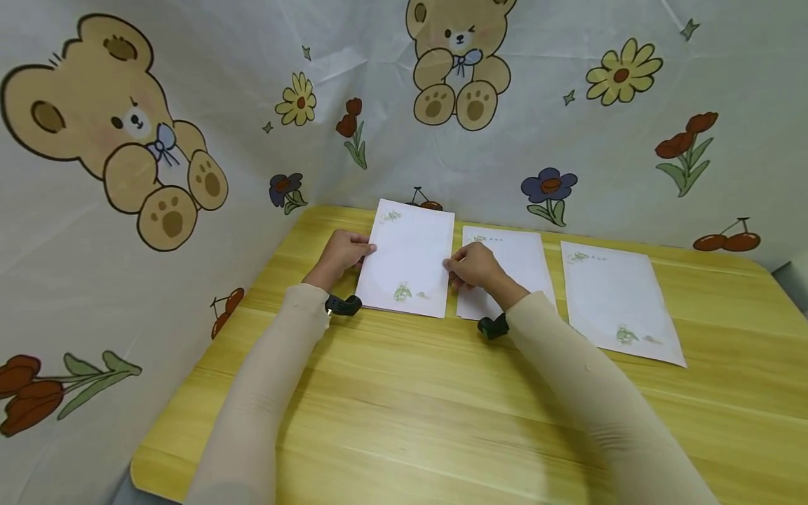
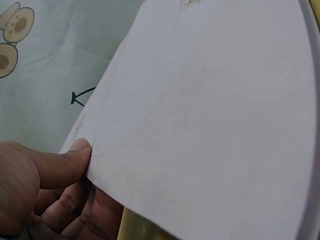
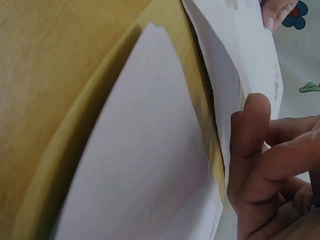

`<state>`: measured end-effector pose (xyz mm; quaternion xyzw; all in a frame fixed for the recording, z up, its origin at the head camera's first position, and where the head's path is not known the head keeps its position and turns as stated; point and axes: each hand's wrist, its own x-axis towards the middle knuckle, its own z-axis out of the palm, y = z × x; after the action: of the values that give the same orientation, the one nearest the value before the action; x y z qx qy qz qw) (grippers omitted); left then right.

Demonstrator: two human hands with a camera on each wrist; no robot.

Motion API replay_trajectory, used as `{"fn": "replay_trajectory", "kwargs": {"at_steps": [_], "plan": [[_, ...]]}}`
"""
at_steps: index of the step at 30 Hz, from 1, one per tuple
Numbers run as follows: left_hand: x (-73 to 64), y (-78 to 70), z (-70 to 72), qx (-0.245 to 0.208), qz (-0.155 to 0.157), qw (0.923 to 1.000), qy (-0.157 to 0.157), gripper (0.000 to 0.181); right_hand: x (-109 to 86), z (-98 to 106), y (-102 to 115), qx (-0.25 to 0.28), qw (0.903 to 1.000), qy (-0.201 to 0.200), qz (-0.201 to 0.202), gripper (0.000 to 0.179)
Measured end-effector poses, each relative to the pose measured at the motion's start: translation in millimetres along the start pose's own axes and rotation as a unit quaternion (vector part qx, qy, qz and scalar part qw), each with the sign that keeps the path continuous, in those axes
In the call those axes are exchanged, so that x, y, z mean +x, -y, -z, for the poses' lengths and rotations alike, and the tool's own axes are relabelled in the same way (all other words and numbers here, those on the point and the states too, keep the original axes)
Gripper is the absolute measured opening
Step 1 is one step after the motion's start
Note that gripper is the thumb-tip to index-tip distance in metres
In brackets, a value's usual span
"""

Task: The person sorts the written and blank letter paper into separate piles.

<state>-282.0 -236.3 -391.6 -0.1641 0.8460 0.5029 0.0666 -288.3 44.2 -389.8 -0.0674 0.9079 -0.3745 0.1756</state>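
A white sheet of letter paper [image 1: 407, 259] with small green plant prints is at the left of the row. My left hand [image 1: 341, 254] pinches its left edge; in the left wrist view the thumb [image 2: 75, 160] lies on top of the paper and the other fingers are curled beneath. My right hand [image 1: 477, 266] grips the same sheet's right edge with bent fingers, reaching over the middle paper [image 1: 514, 256]. In the right wrist view, another layer of paper [image 3: 220, 85] shows below the upper sheet [image 3: 250, 45], with a gap between them.
A third printed sheet [image 1: 621, 301] lies at the right on the yellow wood-grain table [image 1: 404, 407]. Behind and to the left hangs a white cloth [image 1: 379, 63] with bears and flowers. Dark bands [image 1: 344, 304] are on both wrists.
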Motion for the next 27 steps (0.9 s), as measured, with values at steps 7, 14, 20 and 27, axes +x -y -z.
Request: {"fn": "replay_trajectory", "kwargs": {"at_steps": [7, 14, 20, 27], "plan": [[1.6, 2.1, -2.5, -0.015, 0.027, 0.9995, 0.005, 0.032, 2.9, 1.1, -1.1, -0.022, 0.9997, 0.007, -0.005, 0.031], [6.4, 8.7, -1.7, -0.031, 0.036, 0.9989, 0.002, 0.028, 2.3, 3.5, -3.1, -0.026, 0.9994, 0.018, -0.012, 0.034], [7.8, 11.1, -1.4, -0.024, 0.036, 0.9991, 0.000, 0.028, -4.8, 8.2, -9.6, -0.010, 0.9999, 0.003, 0.001, 0.037], [4.5, 4.3, 1.3, 0.014, 0.011, 0.9995, -0.027, 0.038, -31.4, 39.2, -45.6, 0.050, 0.9982, -0.034, -0.004, 0.045]]}}
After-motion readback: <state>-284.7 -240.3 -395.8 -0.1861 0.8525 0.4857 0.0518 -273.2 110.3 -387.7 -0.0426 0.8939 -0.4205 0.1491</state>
